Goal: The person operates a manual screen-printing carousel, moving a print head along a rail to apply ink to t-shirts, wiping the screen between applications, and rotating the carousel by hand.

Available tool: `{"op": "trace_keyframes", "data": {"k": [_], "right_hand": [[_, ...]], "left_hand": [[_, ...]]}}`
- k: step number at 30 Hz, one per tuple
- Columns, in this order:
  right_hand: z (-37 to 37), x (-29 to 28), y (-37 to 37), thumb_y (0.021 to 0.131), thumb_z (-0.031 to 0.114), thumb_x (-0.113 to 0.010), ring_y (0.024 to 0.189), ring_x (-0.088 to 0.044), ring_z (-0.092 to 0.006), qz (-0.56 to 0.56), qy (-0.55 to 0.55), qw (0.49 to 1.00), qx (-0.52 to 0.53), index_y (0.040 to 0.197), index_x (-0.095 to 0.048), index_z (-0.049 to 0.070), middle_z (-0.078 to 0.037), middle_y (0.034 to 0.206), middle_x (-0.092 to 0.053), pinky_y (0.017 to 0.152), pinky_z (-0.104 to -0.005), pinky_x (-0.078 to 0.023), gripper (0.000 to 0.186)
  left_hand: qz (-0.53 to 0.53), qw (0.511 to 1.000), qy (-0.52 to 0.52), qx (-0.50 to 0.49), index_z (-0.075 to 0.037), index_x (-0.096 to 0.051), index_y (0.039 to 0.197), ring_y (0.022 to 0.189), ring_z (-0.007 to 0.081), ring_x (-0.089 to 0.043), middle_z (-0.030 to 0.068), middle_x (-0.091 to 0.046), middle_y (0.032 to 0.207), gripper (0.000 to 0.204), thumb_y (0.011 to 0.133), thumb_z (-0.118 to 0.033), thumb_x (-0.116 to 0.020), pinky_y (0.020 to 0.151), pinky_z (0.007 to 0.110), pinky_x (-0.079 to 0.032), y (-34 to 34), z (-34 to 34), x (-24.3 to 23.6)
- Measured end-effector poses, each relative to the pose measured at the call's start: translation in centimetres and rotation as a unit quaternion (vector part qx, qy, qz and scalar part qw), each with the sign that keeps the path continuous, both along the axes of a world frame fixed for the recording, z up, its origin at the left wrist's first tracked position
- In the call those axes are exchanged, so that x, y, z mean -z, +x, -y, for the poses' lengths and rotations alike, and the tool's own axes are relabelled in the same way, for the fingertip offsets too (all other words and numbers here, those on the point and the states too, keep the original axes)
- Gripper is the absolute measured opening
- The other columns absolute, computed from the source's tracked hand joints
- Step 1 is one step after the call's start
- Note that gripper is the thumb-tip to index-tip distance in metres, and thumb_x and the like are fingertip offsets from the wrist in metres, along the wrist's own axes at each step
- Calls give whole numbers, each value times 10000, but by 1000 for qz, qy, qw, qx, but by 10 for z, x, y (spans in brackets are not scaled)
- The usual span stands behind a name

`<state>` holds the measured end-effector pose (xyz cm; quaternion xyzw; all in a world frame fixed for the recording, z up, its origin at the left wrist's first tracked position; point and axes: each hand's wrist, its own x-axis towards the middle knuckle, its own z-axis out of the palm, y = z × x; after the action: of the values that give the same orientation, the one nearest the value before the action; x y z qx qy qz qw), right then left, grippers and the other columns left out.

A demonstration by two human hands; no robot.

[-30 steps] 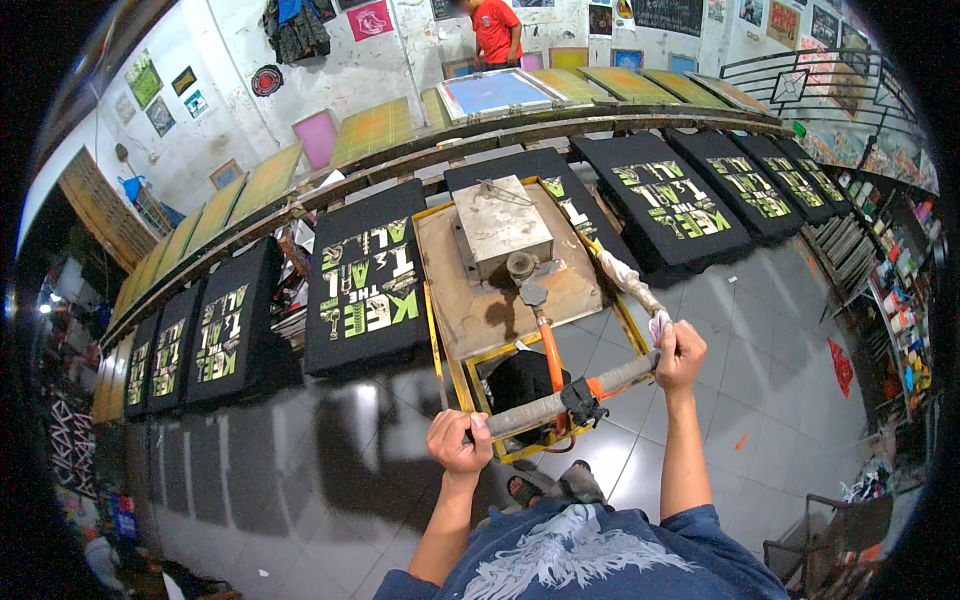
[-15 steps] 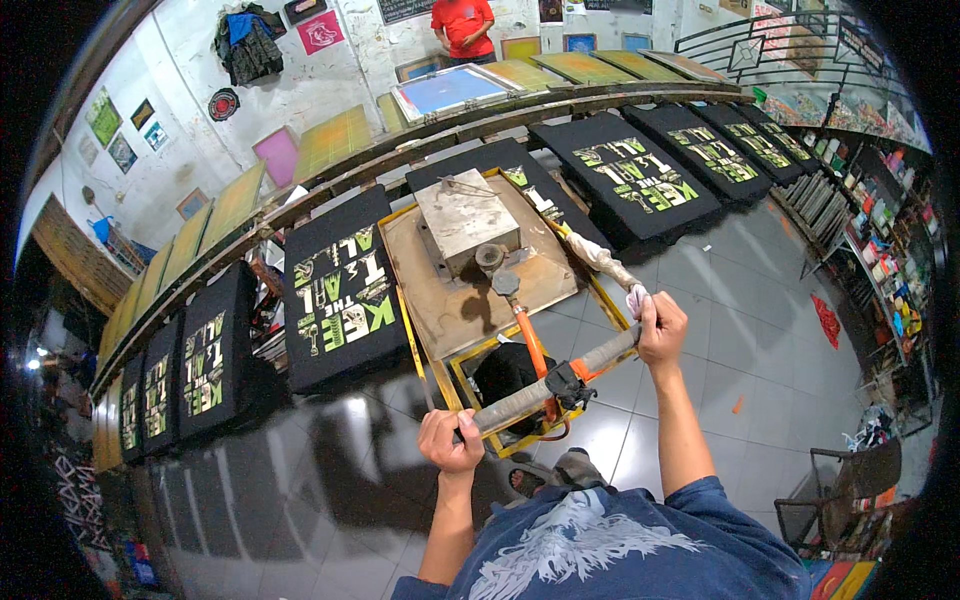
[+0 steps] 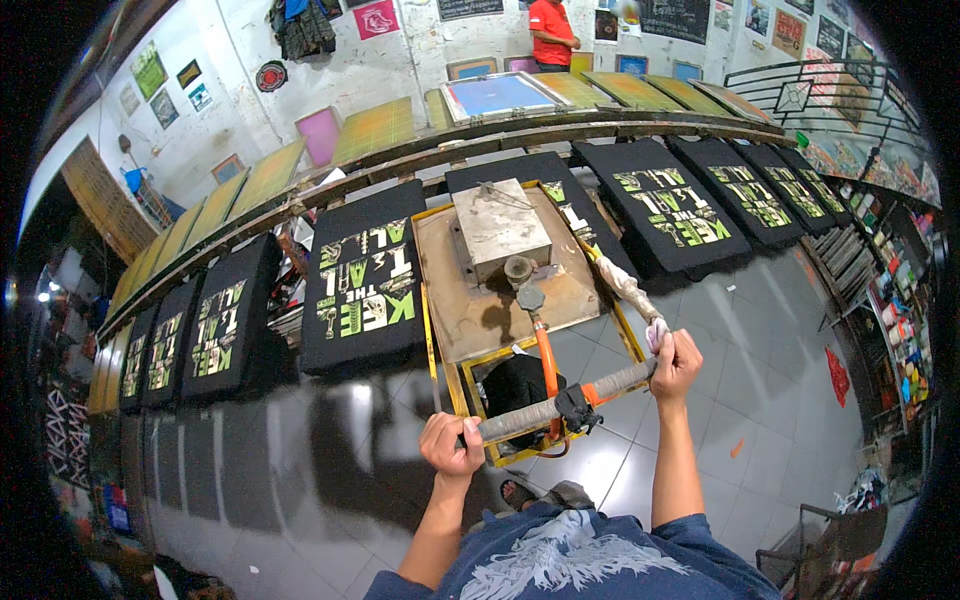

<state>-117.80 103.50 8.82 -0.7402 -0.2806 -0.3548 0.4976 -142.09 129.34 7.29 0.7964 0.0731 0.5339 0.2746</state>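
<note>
A bar wrapped in grey tape (image 3: 518,420) crosses in front of me. My left hand (image 3: 452,444) is closed around its left end, my right hand (image 3: 677,362) around its right end. The bar belongs to a yellow-framed cart (image 3: 630,335) carrying a flat metal heater panel (image 3: 450,320) with a metal box (image 3: 505,225) on top. An orange pipe (image 3: 546,362) runs from the bar towards the box. Near my right hand is a pale wrapped rod or hose (image 3: 625,285). The panel partly covers a printed black shirt (image 3: 520,172) on the long table; another printed shirt (image 3: 365,270) lies left of it.
More black printed shirts (image 3: 665,205) line the table on both sides. Screen frames (image 3: 500,95) lean along its far side, where a person in red (image 3: 552,35) stands. Shelves of containers (image 3: 905,330) are at right. A chair (image 3: 825,545) stands at lower right on the tiled floor.
My view has swung left, so the surroundings sit further right and lower. Both hands keep their grip on the bar. The person in red has shifted slightly right.
</note>
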Motion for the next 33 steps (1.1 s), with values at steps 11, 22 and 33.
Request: {"op": "trace_keyframes", "data": {"k": [11,22,33], "right_hand": [[4,6,7,990,65,-528,576,-419,-234,44,-35,998,0,651,-525,-7,-107,601,-478,558,-381,-321,346],[11,13,15,960,55,-534,566,-452,-261,55,-33,997,-40,652,-560,0,-120,609,-505,559,-387,-354,314],[8,-4,2,932,116,-668,534,-478,-297,-7,-78,995,-55,654,-542,50,-129,613,-503,530,-425,-356,312]], "left_hand": [[22,999,3,-28,-41,-647,746,569,314,-581,109,-632,666,136,876,-82,-652,563,403,-458,3,3,3],[25,995,-61,-76,84,-549,1446,1079,370,-725,249,-735,1173,636,937,-299,-561,991,450,-544,5,9,11],[153,905,-371,-143,6,-624,1373,1033,217,-635,121,-647,1173,546,846,-44,-489,986,377,-531,21,20,23]]}}
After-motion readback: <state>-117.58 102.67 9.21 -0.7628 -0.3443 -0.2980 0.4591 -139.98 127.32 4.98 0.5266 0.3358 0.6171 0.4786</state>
